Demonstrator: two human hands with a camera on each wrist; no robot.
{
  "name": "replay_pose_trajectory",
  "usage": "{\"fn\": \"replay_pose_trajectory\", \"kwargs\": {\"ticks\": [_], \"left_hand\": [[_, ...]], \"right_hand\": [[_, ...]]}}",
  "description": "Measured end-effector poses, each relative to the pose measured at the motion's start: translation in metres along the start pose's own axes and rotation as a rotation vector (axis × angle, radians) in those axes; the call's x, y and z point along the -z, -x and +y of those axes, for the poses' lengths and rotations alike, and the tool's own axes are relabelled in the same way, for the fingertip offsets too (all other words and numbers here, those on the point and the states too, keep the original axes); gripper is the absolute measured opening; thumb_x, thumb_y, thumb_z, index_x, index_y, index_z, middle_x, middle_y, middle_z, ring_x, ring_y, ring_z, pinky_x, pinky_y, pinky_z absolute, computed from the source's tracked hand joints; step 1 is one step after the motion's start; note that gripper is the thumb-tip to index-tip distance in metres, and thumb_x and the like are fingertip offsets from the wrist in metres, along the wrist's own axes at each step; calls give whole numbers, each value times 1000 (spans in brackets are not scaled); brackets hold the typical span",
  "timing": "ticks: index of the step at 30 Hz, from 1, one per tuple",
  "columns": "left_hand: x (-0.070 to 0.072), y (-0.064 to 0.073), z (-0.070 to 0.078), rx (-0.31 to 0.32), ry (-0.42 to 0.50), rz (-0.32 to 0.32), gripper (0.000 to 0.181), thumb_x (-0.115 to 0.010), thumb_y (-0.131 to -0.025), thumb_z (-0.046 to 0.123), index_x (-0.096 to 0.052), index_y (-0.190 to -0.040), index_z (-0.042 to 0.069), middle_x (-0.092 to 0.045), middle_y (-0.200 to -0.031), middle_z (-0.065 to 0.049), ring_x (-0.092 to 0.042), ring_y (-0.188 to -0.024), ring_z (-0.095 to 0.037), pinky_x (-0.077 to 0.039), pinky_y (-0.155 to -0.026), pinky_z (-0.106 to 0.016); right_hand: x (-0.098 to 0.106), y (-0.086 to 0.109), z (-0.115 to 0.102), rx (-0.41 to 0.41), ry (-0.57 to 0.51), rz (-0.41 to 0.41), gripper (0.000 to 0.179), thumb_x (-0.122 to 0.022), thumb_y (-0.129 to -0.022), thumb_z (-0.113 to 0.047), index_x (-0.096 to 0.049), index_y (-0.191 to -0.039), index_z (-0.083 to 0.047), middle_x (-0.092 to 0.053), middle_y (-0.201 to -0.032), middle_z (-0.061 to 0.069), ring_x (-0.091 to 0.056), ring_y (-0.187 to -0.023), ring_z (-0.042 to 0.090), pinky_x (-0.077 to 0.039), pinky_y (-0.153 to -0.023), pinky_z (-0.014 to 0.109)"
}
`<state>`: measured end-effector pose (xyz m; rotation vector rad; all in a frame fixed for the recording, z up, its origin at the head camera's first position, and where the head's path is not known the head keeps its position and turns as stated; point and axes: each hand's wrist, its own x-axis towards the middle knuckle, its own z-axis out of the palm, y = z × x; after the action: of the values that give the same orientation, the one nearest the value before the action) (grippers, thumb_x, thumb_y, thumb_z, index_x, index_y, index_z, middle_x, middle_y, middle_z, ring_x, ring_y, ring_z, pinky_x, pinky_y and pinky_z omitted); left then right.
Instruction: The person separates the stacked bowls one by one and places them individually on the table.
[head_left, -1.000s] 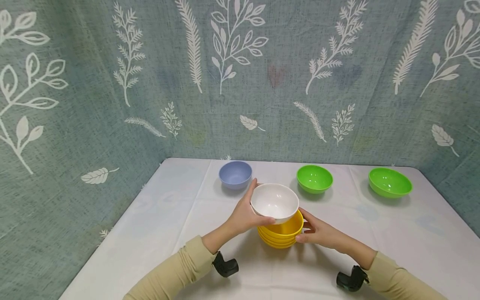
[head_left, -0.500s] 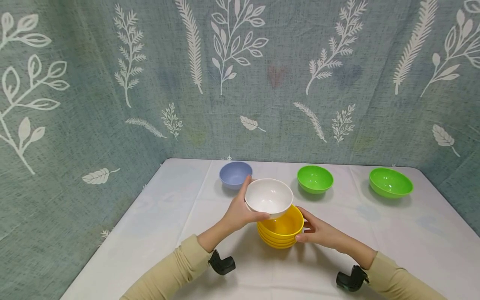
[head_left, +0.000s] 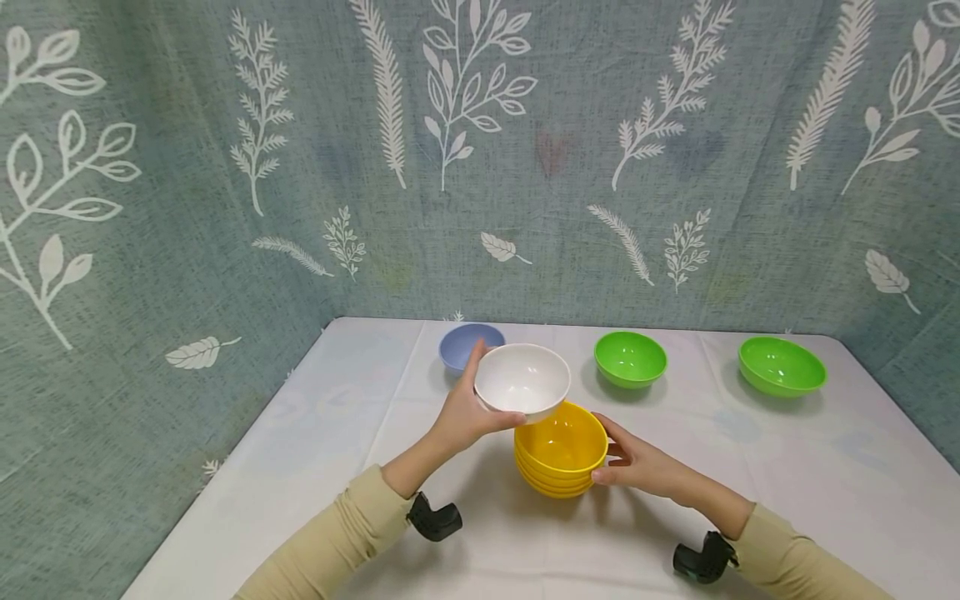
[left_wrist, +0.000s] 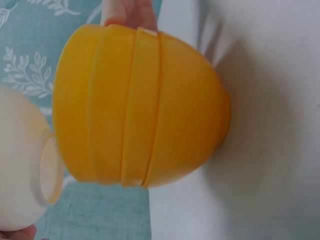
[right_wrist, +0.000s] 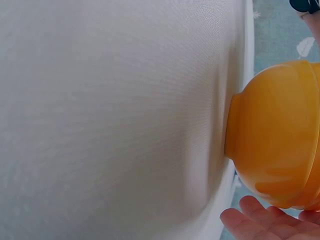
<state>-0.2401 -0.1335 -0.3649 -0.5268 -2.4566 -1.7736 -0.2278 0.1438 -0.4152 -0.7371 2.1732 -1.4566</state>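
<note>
My left arm (head_left: 337, 529) slants in from the lower left and my right arm (head_left: 802, 554) from the lower right, both sleeved down to bare wrists (head_left: 411, 472). I have the left hand (head_left: 461, 412) raised in a wide grip: its thumb (head_left: 507, 421) stretches inward on the near side, a finger (head_left: 476, 357) points up and away, and the others are hidden. My right hand (head_left: 637, 460) sits lower, turned inward, holding between a near thumb (head_left: 609, 476) and a farther, outstretched forefinger (head_left: 609, 427). The right wrist view shows me its fingertips (right_wrist: 235, 220), lower right, slightly spread.
</note>
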Motion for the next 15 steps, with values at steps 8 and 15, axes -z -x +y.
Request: {"fn": "replay_pose_trajectory", "kwargs": {"ticks": [8,15], "left_hand": [[12,0,1,13,-9,39,120,-85,-62,33,-5,-148,9,-28,-147,-10,-42,-123,-30,-42,-97,-43],[23,0,-2,2,-28,76,121,-84,-61,36,-3,-148,10,-28,-147,-11,-39,-125,-30,-41,-97,-44]], "right_hand": [[0,1,0,-2,6,1,84,-63,-86,-25,-9,-146,-2,-20,-147,24,-39,-124,40,-33,-100,53],[0,1,-1,-9,-3,3,85,-64,-85,-25,-8,-146,-1,-20,-147,25,-38,-124,40,-34,-100,51]]}}
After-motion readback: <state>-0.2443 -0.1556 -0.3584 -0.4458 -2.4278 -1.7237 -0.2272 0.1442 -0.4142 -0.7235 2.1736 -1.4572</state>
